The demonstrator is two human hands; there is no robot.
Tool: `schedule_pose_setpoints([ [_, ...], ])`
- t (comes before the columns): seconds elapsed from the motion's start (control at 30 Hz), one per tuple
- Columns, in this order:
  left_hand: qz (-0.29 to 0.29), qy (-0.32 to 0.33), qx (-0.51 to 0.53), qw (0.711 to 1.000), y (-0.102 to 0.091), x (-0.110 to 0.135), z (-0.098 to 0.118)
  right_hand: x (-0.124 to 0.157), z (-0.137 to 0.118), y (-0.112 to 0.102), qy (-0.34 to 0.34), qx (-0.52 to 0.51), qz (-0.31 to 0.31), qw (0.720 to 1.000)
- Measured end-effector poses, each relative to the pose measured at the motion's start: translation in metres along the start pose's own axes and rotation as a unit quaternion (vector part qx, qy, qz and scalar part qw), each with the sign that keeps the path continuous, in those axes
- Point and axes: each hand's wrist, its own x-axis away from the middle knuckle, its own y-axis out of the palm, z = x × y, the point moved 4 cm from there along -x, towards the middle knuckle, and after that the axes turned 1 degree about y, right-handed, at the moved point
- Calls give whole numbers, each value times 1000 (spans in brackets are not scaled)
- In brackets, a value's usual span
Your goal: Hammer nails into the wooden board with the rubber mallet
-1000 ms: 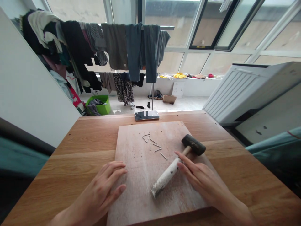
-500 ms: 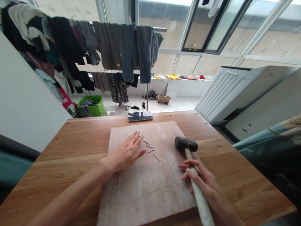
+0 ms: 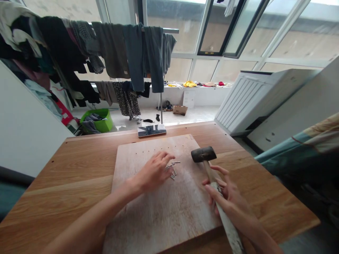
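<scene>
My right hand (image 3: 225,197) is wrapped round the worn, pale handle of a rubber mallet (image 3: 203,154), close below its black head. The mallet is tilted over the right edge of a whitish wooden board (image 3: 143,211). Over the middle of that board is my left hand (image 3: 156,169), its fingers loosely bent and apart, with nothing seen held in it. Several silver nails (image 3: 173,170) lie in a small heap beside and partly under its fingertips. A row of small dark holes or dots runs along the board's far part.
The board lies on a wooden table (image 3: 87,176). A phone (image 3: 152,130) rests by the far edge. Beyond are a drying rack with clothes (image 3: 113,49), a green basket (image 3: 99,121), a small cardboard box (image 3: 180,110) and a white appliance (image 3: 243,95) at right.
My left hand has swept to the right and its fingers have bent. The spread nails are now bunched together. The mallet stays in my right hand. The view has shifted slightly.
</scene>
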Motion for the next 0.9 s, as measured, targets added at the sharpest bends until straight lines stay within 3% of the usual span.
schedule_pose_setpoints([
  [0.13,-23,-53,4,998,-16,2,-18,-17,-6,-7,-38,95,21,995],
  [0.3,-78,-53,-25,995,-16,9,-15,-34,-13,-9,-45,197,-2,979],
  [0.57,-121,-30,-96,987,-11,6,-1,-51,-19,-9,7,174,-43,984],
  [0.73,-147,-8,-145,978,-7,-5,5,-67,-32,-11,-24,120,-48,991],
  [0.9,-151,16,-128,980,-7,-14,12,-90,-47,-1,-42,104,-40,993],
])
